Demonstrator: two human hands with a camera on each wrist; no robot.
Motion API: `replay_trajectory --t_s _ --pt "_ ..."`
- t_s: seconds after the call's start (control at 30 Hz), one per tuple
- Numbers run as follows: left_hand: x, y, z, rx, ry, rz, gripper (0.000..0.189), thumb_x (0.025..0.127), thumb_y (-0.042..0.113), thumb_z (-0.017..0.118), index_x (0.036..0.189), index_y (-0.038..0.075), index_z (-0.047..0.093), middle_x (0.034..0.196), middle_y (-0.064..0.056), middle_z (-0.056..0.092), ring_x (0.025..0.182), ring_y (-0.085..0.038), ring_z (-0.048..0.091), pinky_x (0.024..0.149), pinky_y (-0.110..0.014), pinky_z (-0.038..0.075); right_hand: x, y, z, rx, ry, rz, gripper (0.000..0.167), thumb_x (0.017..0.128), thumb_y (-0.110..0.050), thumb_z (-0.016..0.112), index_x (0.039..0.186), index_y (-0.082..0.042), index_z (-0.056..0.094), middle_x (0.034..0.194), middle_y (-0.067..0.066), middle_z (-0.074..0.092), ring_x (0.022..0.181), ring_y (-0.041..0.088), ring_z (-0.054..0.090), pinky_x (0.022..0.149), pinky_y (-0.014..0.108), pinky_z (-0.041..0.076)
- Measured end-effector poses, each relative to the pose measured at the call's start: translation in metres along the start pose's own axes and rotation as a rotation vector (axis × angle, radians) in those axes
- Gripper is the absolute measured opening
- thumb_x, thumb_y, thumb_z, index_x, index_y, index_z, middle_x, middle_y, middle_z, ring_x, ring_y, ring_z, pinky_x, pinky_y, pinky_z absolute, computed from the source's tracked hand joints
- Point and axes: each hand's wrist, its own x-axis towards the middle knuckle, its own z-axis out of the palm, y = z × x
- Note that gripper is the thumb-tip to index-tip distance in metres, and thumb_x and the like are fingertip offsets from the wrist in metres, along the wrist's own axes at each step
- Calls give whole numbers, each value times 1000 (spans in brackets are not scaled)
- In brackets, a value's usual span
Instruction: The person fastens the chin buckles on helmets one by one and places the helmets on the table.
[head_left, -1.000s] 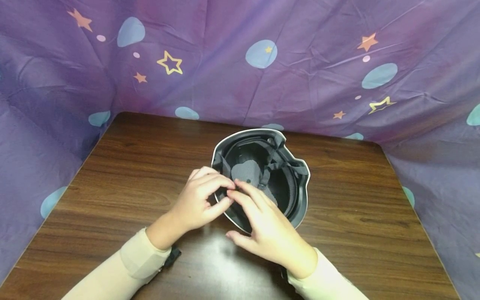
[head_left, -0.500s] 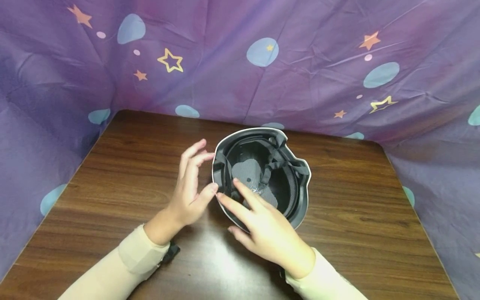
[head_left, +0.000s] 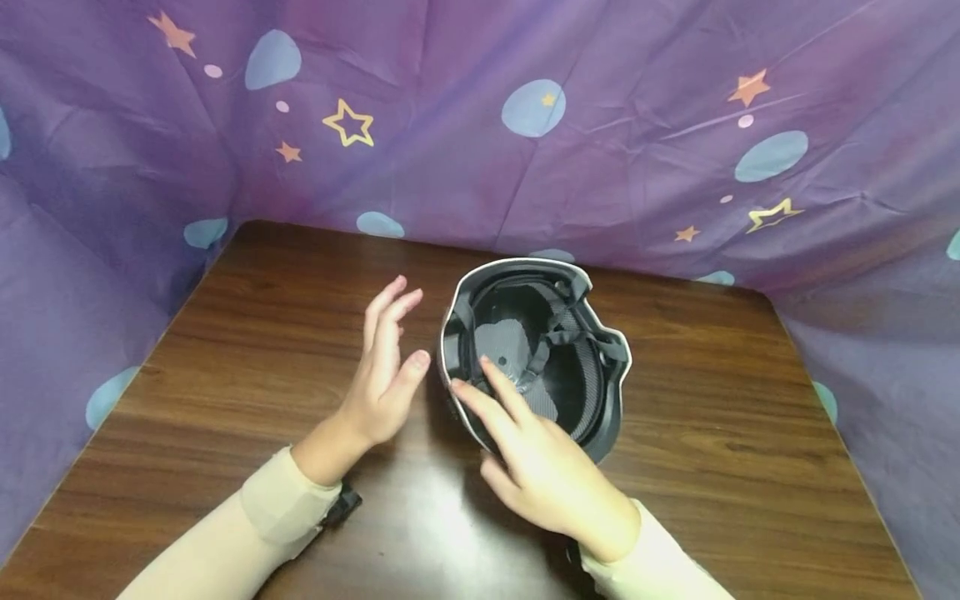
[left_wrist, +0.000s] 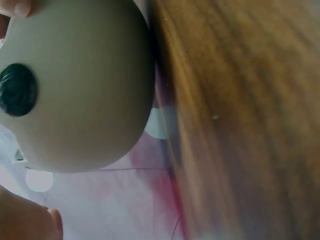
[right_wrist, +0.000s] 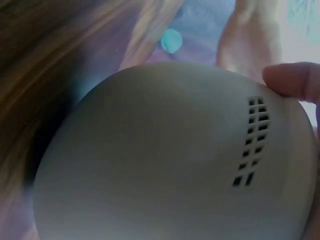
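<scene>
Just beside the helmet (head_left: 525, 342), my left hand (head_left: 380, 387) was spread and held nothing. To its right the helmet lay upside down on the table (head_left: 712, 417), partly beneath my right hand (head_left: 551, 479), whose spread, fairly straight fingers (head_left: 486, 412) touched the rim (head_left: 517, 268). Uneven pressing there, I judged, could make its round shell (right_wrist: 165, 150) rock or roll. I counted two hands, one helmet, one table.

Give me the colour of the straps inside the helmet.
The straps are dark grey, nearly black, seen best in the head view.
</scene>
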Motion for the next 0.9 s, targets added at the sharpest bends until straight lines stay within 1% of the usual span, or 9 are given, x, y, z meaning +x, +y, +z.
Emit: replay_trajectory --t_s 0.13,0.2,0.27,0.37,0.43,0.6,0.67,0.8,0.9 --pt "1 -3 -1 -61 -32 -95 63 111 34 41 163 0 30 171 -18 20 146 -37 35 107 -60 37 2 1 -7 156 64 51 88 91 -11 70 169 -21 31 174 14 25 123 33 67 98 46 58" --pt "1 -2 -1 -98 -56 -151 62 111 28 38 164 -2 25 172 -21 17 148 -42 34 112 -62 36 3 0 -9 263 106 56 86 92 -8 69 169 -17 30 174 14 25 143 35 52 113 46 48" --pt "2 -2 -2 -138 -87 -210 62 112 23 35 164 -5 19 172 -24 13 150 -47 31 117 -64 33 3 0 -10 410 142 44 85 93 -1 68 168 -10 29 173 17 25 152 34 39 119 44 40" --pt "2 -1 -2 -201 -130 -287 62 111 17 31 165 -7 10 173 -26 6 154 -52 22 123 -65 25 5 -1 -8 621 193 12 87 92 12 64 168 -3 25 169 21 32 152 32 41 121 41 38" --pt "2 0 -2 -238 -147 -323 61 112 16 27 165 -7 6 174 -27 4 157 -51 16 126 -65 17 5 -1 -7 762 222 0 89 90 19 60 168 0 22 168 22 32 147 29 47 115 39 46" --pt "4 0 -3 -288 -154 -383 60 113 17 24 165 -7 5 173 -30 3 160 -42 4 128 -59 2 8 -4 -5 995 312 14 94 85 25 52 168 2 16 172 19 27 153 28 37 119 40 41" --pt "4 0 -4 -303 -155 -407 60 113 18 26 165 -6 7 173 -29 4 161 -40 5 129 -58 3 8 -4 -3 1043 344 12 93 84 26 51 167 4 16 172 19 26 157 28 30 122 40 35" --pt "4 -3 -5 -369 -175 -440 62 113 18 30 166 -6 8 174 -25 6 161 -36 8 129 -54 6 9 -6 0 1088 368 5 93 82 27 51 166 7 17 171 18 28 155 27 32 119 40 40" --pt "4 -4 -6 -452 -179 -437 65 111 15 34 166 -6 8 175 -23 7 161 -34 8 129 -55 7 9 -5 2 1116 375 4 94 81 26 51 166 7 17 170 17 30 154 26 34 118 40 42"
